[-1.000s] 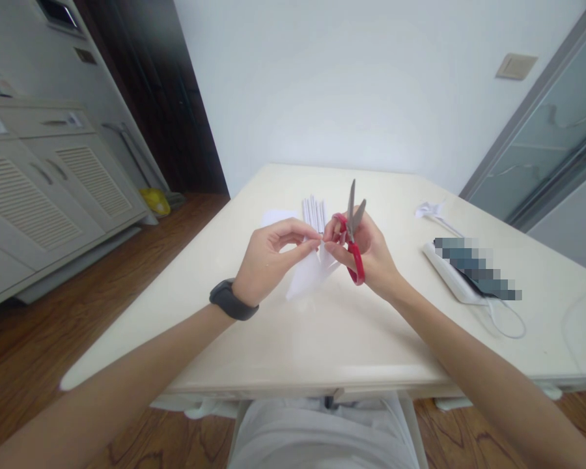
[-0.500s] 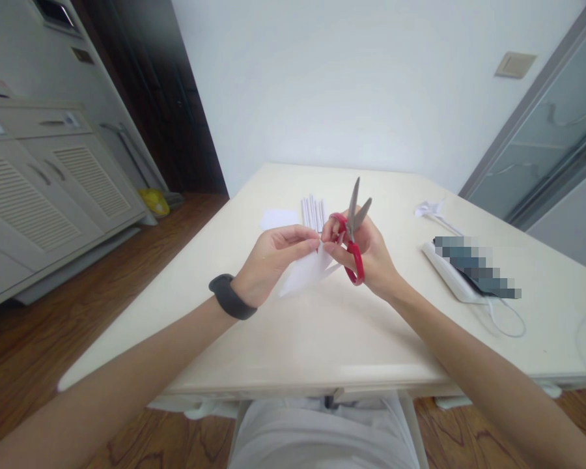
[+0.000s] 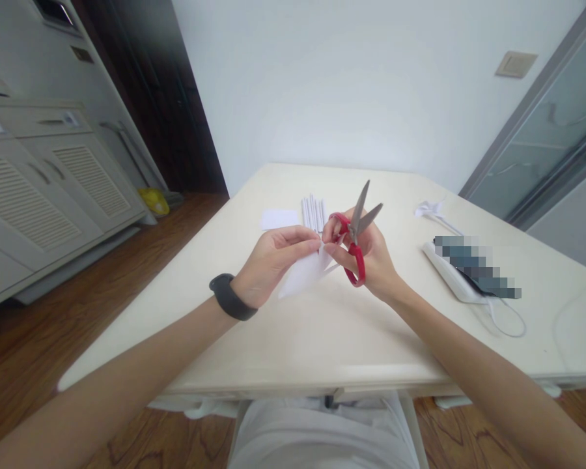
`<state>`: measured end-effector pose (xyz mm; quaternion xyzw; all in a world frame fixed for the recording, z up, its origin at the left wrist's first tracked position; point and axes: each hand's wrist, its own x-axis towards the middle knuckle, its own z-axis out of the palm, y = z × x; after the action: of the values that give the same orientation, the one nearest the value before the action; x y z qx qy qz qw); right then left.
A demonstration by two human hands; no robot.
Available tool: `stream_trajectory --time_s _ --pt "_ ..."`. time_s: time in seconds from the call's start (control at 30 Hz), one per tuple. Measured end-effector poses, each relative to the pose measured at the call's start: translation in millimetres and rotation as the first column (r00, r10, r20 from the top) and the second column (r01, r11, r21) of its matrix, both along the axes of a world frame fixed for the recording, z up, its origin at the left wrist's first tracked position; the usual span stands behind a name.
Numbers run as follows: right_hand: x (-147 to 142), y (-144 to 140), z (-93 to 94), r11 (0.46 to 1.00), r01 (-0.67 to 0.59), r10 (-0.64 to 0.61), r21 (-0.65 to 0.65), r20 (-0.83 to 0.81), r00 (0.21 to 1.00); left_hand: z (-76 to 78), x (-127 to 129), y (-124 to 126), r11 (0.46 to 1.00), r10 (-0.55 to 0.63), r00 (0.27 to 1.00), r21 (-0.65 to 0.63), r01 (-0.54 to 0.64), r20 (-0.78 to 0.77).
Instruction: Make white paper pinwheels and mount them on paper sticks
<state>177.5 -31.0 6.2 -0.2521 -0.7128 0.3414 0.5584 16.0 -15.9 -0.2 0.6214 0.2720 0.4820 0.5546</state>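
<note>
A white sheet of paper (image 3: 303, 273) hangs below my fingertips, over the near middle of the table. My left hand (image 3: 278, 257), with a black band at the wrist, pinches the paper's upper edge. Close beside it, my right hand (image 3: 371, 251) holds red-handled scissors (image 3: 355, 244), their blades parted and pointing up and away from the paper. The right thumb and fingertip also meet at the paper's edge. Just beyond the hands lie several thin white paper rolls (image 3: 313, 213) side by side. Fingers hide the exact spot where both hands meet.
A flat white paper piece (image 3: 279, 219) lies left of the rolls. To the right, a dark, partly blurred-out device (image 3: 473, 267) rests on a white case with a cable. Farther back is a white paper shape on a stick (image 3: 432, 210). The wall borders the cream table (image 3: 273, 352).
The scissor blades have tilted slightly to the right, still parted. Both hands stay almost in place at the paper's edge.
</note>
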Motion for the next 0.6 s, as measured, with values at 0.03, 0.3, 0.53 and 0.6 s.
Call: stream_trajectory --time_s 0.03,0.3,0.53,0.6 --pt "0 0 0.0 1.0 0.007 -0.007 -0.002 0.005 1.0 -0.2 0 0 1.0 0.015 1.0 0.016 -0.015 -0.011" --pt "0 1 -0.3 1.0 -0.021 0.021 -0.021 0.004 1.0 -0.4 0 1 0.996 0.044 0.998 0.081 -0.041 -0.033" --pt "14 2 6.0 0.989 0.134 -0.143 0.056 0.217 0.966 4.0 -4 2 0.964 0.201 0.98 0.177 -0.197 -0.001" --pt "19 5 6.1 0.953 0.238 -0.288 0.185 0.325 0.901 6.1 -5 2 0.935 0.274 0.962 0.232 -0.267 0.004"
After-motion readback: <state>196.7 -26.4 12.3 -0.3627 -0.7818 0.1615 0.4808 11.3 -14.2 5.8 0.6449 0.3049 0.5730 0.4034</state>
